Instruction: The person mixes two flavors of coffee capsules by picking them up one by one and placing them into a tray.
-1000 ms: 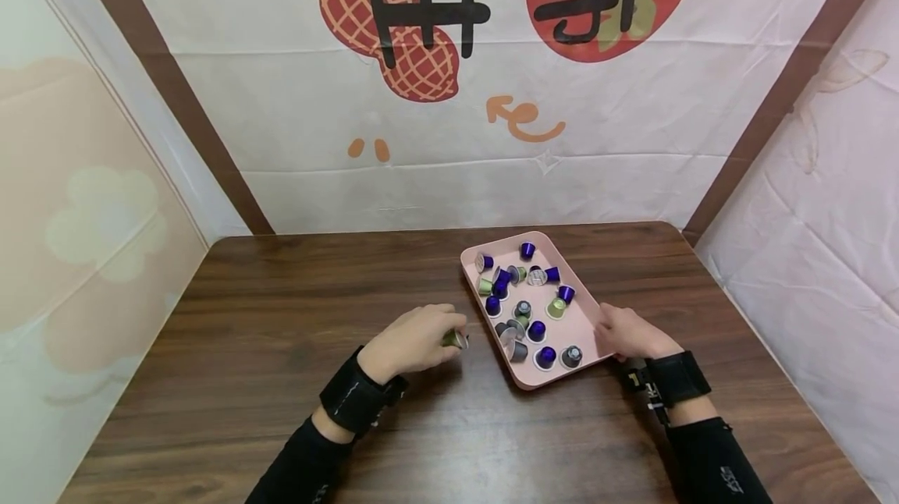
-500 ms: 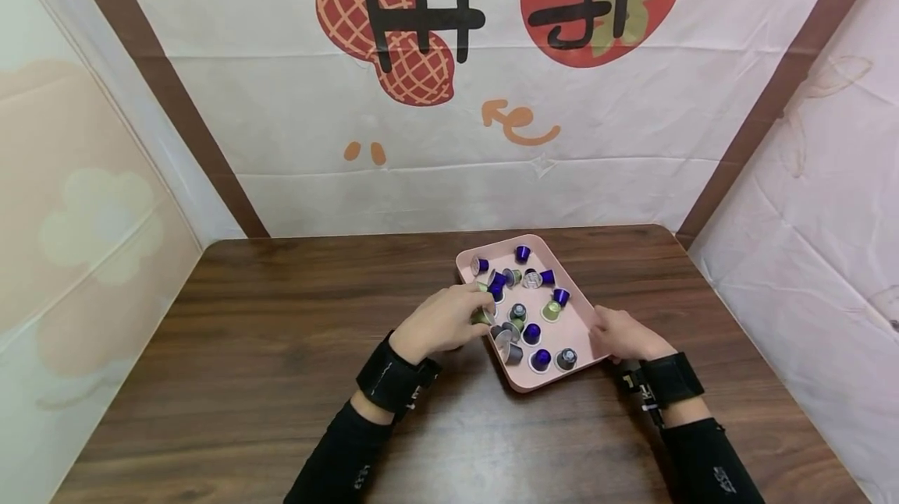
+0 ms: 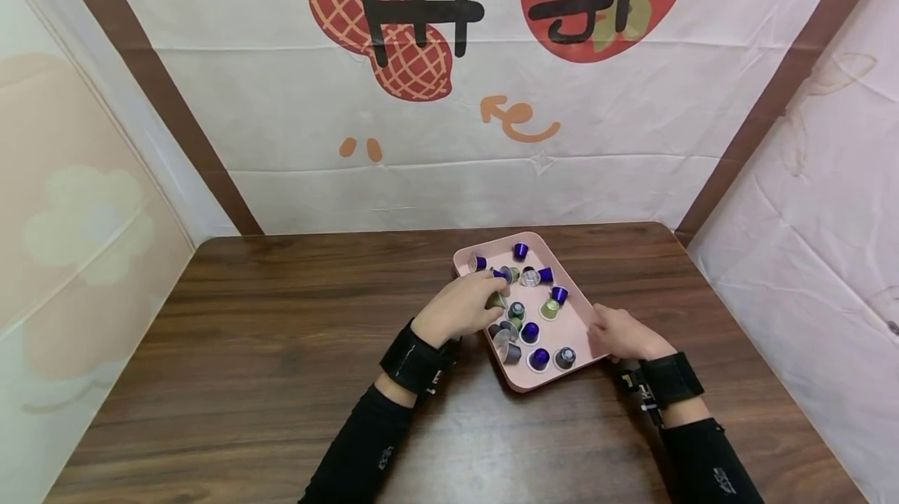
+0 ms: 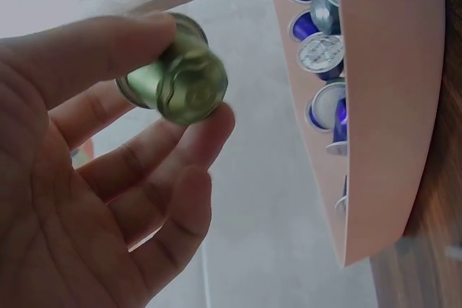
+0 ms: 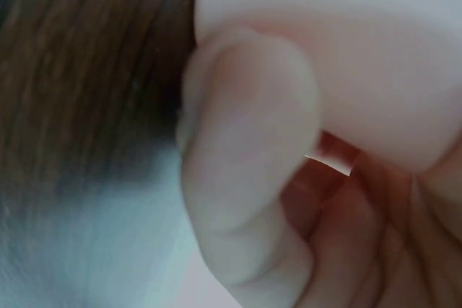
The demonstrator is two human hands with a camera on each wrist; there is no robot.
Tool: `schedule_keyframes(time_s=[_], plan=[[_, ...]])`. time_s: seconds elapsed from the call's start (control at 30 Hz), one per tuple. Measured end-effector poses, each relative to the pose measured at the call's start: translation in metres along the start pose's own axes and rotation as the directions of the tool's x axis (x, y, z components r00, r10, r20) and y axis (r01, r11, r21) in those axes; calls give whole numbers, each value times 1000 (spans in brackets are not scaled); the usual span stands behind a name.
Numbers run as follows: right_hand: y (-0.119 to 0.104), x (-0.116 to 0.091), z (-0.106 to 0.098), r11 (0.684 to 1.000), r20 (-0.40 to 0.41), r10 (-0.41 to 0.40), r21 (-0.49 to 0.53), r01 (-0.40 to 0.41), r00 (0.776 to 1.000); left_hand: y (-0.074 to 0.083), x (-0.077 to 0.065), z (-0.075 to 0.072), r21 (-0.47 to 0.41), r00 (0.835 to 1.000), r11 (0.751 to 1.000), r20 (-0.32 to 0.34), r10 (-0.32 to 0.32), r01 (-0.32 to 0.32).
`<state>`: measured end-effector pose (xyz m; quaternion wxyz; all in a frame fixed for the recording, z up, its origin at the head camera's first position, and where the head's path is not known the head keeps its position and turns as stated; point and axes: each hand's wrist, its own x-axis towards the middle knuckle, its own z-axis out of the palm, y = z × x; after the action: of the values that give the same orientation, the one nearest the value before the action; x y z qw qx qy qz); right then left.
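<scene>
My left hand (image 3: 460, 307) reaches over the left rim of a pink tray (image 3: 570, 326). Between its thumb and fingers it pinches a green coffee capsule (image 4: 193, 86), well seen in the left wrist view. Several blue, grey and green capsules lie scattered in the tray, some standing and some on their sides; a blue capsule (image 3: 530, 331) and a grey capsule (image 3: 565, 357) stand near the front. The right hand (image 3: 627, 332) grips the tray's right rim near the front corner, and its thumb (image 5: 253, 128) presses against the pink wall in the right wrist view.
The tray sits at an angle on a brown wooden table (image 3: 281, 363), towards the back right. A white printed cloth (image 3: 421, 192) hangs behind the table's back edge, with pale cloths at both sides.
My left hand has moved right and away from me, from the table left of the tray to over its left side, carrying the green capsule. The right hand keeps its grip on the tray.
</scene>
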<state>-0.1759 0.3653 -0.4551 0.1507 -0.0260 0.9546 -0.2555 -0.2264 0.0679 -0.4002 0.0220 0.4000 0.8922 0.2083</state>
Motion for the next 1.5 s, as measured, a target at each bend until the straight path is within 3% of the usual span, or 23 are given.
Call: schedule_keyframes(time_s=[0.37,0.97,1.17,1.5], plan=[[2,2,1,1000,5,8,9,-8,1000,4,17,6,57,998,997,-50,-41,43],[-1,1,-1,1000,16,16,-1,-16,1000,0,16,5,62,996,996,-64,-60,64],[0,2,0,1000,21,28,-8,-28,999,-1,8,-1,82,998,995,-32,-60,63],[-2,4,-4,999,57,40,-19,-39,998,-10,-18,-20,49,991,992,53,-119,116]])
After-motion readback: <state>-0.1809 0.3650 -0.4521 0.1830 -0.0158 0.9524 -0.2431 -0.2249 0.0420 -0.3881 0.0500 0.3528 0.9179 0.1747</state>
